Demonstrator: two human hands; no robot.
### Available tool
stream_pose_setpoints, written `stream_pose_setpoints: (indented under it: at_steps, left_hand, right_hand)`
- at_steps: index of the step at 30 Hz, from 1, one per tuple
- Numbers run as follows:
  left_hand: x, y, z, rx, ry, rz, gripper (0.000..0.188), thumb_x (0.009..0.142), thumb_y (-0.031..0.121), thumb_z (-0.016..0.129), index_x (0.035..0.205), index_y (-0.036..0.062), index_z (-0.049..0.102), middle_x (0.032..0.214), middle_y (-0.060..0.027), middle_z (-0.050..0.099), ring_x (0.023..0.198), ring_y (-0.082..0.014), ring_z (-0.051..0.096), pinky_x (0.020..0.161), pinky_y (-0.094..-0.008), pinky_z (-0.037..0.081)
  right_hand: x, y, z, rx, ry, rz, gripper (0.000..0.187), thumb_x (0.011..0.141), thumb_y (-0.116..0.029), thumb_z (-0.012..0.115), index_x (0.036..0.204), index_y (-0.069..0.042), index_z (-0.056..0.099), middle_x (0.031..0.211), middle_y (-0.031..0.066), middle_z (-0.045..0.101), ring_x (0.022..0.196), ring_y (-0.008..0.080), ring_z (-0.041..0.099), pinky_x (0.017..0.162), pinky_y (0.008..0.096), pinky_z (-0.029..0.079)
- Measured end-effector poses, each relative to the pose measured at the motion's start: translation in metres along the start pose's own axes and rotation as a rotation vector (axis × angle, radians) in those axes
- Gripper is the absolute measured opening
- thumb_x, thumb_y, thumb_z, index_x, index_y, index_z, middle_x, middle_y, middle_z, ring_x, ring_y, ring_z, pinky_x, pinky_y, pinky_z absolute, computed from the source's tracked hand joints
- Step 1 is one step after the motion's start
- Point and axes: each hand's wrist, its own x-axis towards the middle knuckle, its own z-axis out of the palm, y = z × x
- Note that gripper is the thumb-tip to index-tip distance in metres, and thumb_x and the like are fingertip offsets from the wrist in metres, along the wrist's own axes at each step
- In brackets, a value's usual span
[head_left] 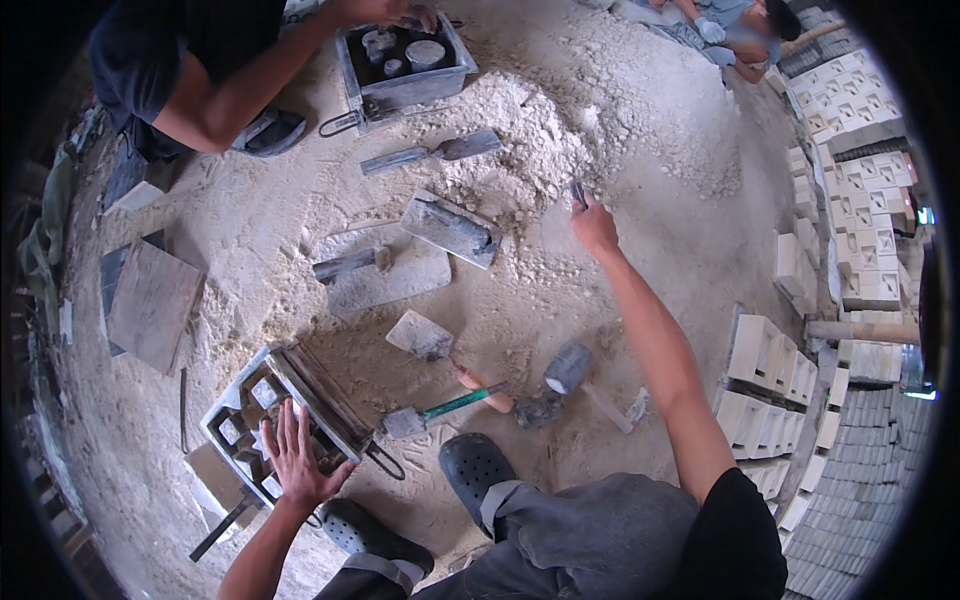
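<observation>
My left hand (pixel 297 460) lies open, fingers spread, over a metal-edged mould box (pixel 325 398) with dark inside walls and pale blocks in its compartments. My right arm reaches far forward, and my right hand (pixel 596 226) is closed round a dark tool handle (pixel 577 190) at the edge of a heap of pale, crumbly powder (pixel 530 130). The tool's other end cannot be made out. Between my hands lie a trowel (pixel 422 338) with a wooden handle, a green-handled scraper (pixel 445 406) and a mallet (pixel 570 368) with a dark head.
Two flat floats (pixel 390 275) (pixel 450 230) and a long flat tool (pixel 430 152) lie ahead. At upper left a co-worker's arm (pixel 230 105) reaches to another mould box (pixel 415 95). Another person (pixel 735 30) sits far right. Stacked pale blocks (pixel 765 355) line the right; a board (pixel 155 305) lies left.
</observation>
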Motion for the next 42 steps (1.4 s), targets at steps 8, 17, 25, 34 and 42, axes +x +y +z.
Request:
stream_pose_setpoints:
  at_steps: [8, 17, 25, 34, 42]
  left_hand:
    - [0.001, 0.001, 0.005, 0.012, 0.014, 0.020, 0.116, 0.077, 0.071, 0.064, 0.156, 0.0006, 0.019, 0.160, -0.0297, 0.020, 0.152, -0.0397, 0.017, 0.120, -0.0601, 0.001]
    - [-0.009, -0.001, 0.007, -0.009, 0.127, 0.019, 0.111, 0.078, 0.066, 0.067, 0.155, 0.0002, 0.023, 0.161, -0.0290, 0.019, 0.152, -0.0404, 0.014, 0.121, -0.0581, 0.004]
    - [-0.031, -0.022, 0.018, 0.009, 0.323, -0.128, 0.105, 0.085, 0.070, 0.059, 0.155, 0.0006, 0.024, 0.162, -0.0255, 0.019, 0.153, -0.0379, 0.013, 0.123, -0.0534, 0.006]
    - [-0.075, -0.039, 0.024, -0.079, 0.428, -0.394, 0.115, 0.082, 0.069, 0.064, 0.154, -0.0076, 0.017, 0.159, -0.0278, 0.023, 0.150, -0.0398, 0.021, 0.123, -0.0466, 0.017]
    - [-0.091, -0.036, 0.026, -0.062, 0.425, -0.461, 0.140, 0.068, 0.086, 0.063, 0.153, -0.0117, 0.009, 0.161, -0.0265, 0.017, 0.152, -0.0376, 0.015, 0.125, -0.0428, 0.013]
  right_hand:
    - [0.038, 0.015, 0.003, 0.307, -0.082, 0.057, 0.036, 0.089, -0.035, 0.062, 0.105, -0.004, 0.070, 0.086, 0.0194, 0.072, 0.080, 0.0341, 0.071, 0.075, 0.0454, 0.056]
    - [-0.064, 0.037, 0.005, 0.243, 0.094, -0.084, 0.047, 0.088, -0.039, 0.065, 0.124, -0.009, 0.068, 0.102, 0.0225, 0.072, 0.100, 0.0352, 0.070, 0.087, 0.0422, 0.053]
    - [-0.142, 0.052, -0.046, 0.235, -0.034, -0.285, 0.040, 0.090, -0.030, 0.066, 0.126, -0.014, 0.067, 0.092, 0.0188, 0.071, 0.085, 0.0286, 0.070, 0.078, 0.0385, 0.053]
    - [-0.232, 0.035, -0.060, 0.332, -0.128, -0.750, 0.049, 0.093, -0.030, 0.068, 0.132, -0.001, 0.062, 0.111, 0.0201, 0.072, 0.098, 0.0234, 0.070, 0.087, 0.0343, 0.052]
    - [-0.346, -0.094, -0.038, 0.351, -0.456, -1.006, 0.046, 0.092, -0.029, 0.068, 0.130, -0.004, 0.064, 0.107, 0.0246, 0.070, 0.094, 0.0296, 0.073, 0.081, 0.0363, 0.054]
